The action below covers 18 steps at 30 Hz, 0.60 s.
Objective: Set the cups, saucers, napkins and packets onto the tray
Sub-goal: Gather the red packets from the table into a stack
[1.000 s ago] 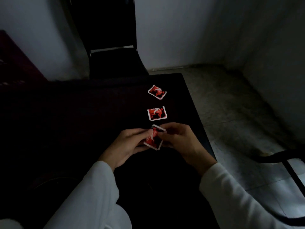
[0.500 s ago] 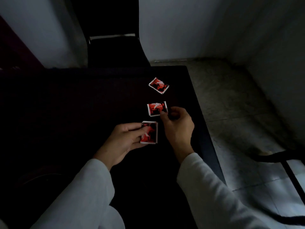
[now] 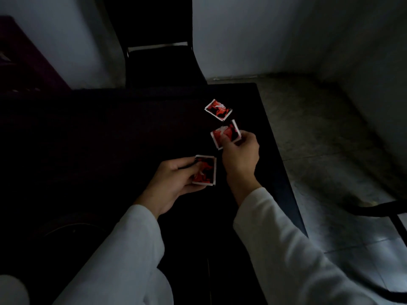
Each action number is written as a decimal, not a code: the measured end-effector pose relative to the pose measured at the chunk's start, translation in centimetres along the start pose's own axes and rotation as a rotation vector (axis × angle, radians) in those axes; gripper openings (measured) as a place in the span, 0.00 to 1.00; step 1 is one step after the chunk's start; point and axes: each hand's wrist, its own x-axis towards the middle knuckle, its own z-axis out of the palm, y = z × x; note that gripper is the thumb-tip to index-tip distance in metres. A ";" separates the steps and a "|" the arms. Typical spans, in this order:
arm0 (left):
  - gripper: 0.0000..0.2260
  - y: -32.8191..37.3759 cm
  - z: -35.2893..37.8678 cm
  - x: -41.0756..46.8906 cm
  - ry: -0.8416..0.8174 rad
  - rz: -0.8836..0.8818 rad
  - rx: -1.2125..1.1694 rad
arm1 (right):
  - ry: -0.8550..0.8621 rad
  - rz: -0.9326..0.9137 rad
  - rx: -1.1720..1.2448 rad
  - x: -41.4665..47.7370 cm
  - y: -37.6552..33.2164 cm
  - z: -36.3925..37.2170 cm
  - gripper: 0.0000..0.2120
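Three red packets with white edges show against a very dark table (image 3: 132, 139). My left hand (image 3: 174, 181) holds the nearest packet (image 3: 207, 170) by its left side. My right hand (image 3: 240, 155) pinches the middle packet (image 3: 226, 133) at its lower edge and has it tilted up. The third packet (image 3: 218, 110) lies flat on the table just beyond, untouched. No tray, cups, saucers or napkins can be made out in the dark.
A black chair (image 3: 160, 62) stands behind the table's far edge. The table's right edge (image 3: 279, 164) runs close to my right hand, with grey floor (image 3: 330, 139) beyond. A dark round shape (image 3: 72, 230) sits at lower left. A black strap (image 3: 378, 210) crosses the floor at right.
My right hand let go of the near packet, reached forward and took hold of the middle packet, lifting it. My left hand kept the near packet.
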 end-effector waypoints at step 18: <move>0.09 0.1 -0.3 -0.1 -0.045 0.003 -0.013 | -0.597 -0.335 -0.418 0.0 0.7 -4.8 0.13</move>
